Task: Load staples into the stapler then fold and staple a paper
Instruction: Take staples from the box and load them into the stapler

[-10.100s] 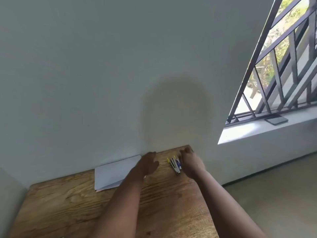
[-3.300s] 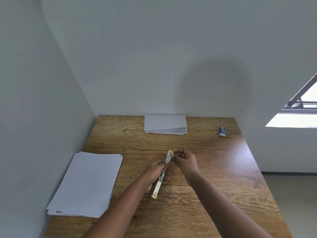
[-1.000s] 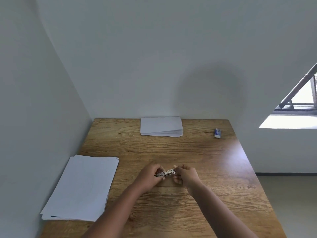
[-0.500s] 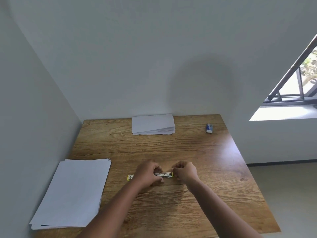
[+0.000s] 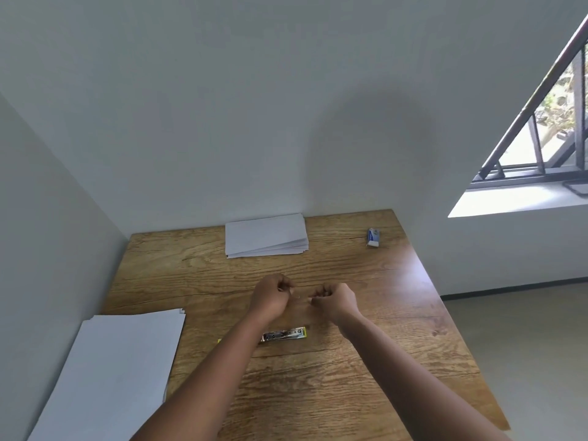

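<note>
The yellow and metal stapler (image 5: 284, 334) lies opened flat on the wooden table (image 5: 366, 345), partly hidden under my left forearm. Both hands hover above the table just beyond it. My left hand (image 5: 269, 298) pinches a tiny thin piece of metal, which looks like staples (image 5: 296, 296), at its fingertips. My right hand (image 5: 334, 299) is curled shut a few centimetres to the right, and nothing shows in it. A stack of flat white paper (image 5: 111, 370) lies at the near left.
A pile of folded white papers (image 5: 266, 235) sits at the table's far edge by the wall. A small blue and white staple box (image 5: 373, 237) lies at the far right corner. Walls close off the left and back; a barred window is to the right.
Both hands have let go of the stapler and lifted away from it. The stapler now lies alone on the table, and my left hand pinches a small metal piece.
</note>
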